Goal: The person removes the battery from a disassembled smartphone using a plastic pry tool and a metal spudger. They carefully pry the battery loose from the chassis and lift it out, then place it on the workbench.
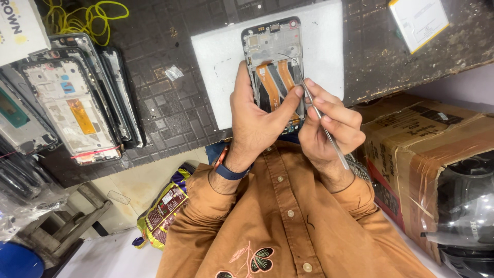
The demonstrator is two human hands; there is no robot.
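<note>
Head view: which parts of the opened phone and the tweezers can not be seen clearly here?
- Lower end of the opened phone: hidden behind the left hand and right hand.
- Tips of the tweezers: too thin to tell what they touch; a fine wire curves away from there.
- Small parts on the phone's board: too small to identify.
- Stack of phone frames: the lower ones are covered by the top one.
- Cardboard box: cut off by the right edge.

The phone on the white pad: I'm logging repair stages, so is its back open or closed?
Open. The phone shows bare orange flex cables and circuit parts, with no cover, while the right hand holds tweezers to it.
</note>
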